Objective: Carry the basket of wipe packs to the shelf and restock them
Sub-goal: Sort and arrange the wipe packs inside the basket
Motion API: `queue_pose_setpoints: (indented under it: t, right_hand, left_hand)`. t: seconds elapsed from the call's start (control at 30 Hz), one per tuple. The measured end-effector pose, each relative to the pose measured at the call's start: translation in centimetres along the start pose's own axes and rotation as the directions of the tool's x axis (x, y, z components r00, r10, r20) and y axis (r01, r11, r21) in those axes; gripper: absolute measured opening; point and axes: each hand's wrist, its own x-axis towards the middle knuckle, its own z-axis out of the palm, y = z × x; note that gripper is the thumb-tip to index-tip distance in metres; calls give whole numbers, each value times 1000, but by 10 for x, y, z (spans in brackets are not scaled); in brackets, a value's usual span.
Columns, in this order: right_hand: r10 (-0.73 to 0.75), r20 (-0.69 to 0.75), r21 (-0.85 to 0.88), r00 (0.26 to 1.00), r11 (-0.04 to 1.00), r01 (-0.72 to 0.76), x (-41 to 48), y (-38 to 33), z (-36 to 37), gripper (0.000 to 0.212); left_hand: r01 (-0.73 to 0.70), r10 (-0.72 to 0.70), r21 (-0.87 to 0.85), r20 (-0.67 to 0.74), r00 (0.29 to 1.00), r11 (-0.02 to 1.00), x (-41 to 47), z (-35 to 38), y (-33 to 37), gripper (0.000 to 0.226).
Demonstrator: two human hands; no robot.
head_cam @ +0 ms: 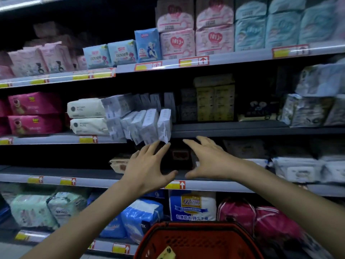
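Note:
Several white wipe packs (147, 124) stand in a leaning row on the middle shelf (233, 128), their lower ends hanging over the shelf's front edge. My left hand (149, 165) is just below them with fingers spread, its fingertips close to the bottom of the rightmost pack. My right hand (207, 157) is beside it, also spread and holding nothing. A red plastic basket (196, 240) sits at the bottom of the view, below my arms; a yellow tag shows inside it.
White soft packs (87, 116) are stacked left of the row, pink packs (35, 113) further left. Yellow boxes (214, 101) stand to the right. Shelves above and below hold diaper and wipe packs. The shelf space right of the white row is dark.

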Motion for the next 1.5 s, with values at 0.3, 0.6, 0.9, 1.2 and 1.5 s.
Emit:
queue_pose_setpoints:
  t: [0.3, 0.6, 0.9, 1.2, 1.5]
  right_hand:
    - [158, 234, -13, 959, 987, -159, -17, 46, 88, 117]
    - [231, 464, -34, 855, 969, -244, -36, 76, 215, 120]
    - [246, 724, -104, 645, 962, -251, -48, 99, 343, 116]
    - [143, 869, -58, 473, 980, -190, -51, 100, 445, 89]
    - [-11, 897, 57, 443, 994, -93, -51, 77, 518, 56]
  left_hand:
    - [-107, 112, -32, 213, 971, 994, -28, 85, 22, 105]
    - [-145, 180, -116, 423, 888, 983, -75, 200, 40, 100]
    - [-243, 276, -146, 678, 681, 959, -130, 310, 43, 91]
    - [-431, 389, -227, 858, 335, 873, -160, 400, 31, 86]
    - [-498, 445, -341, 889, 104, 797, -172, 455, 31, 72]
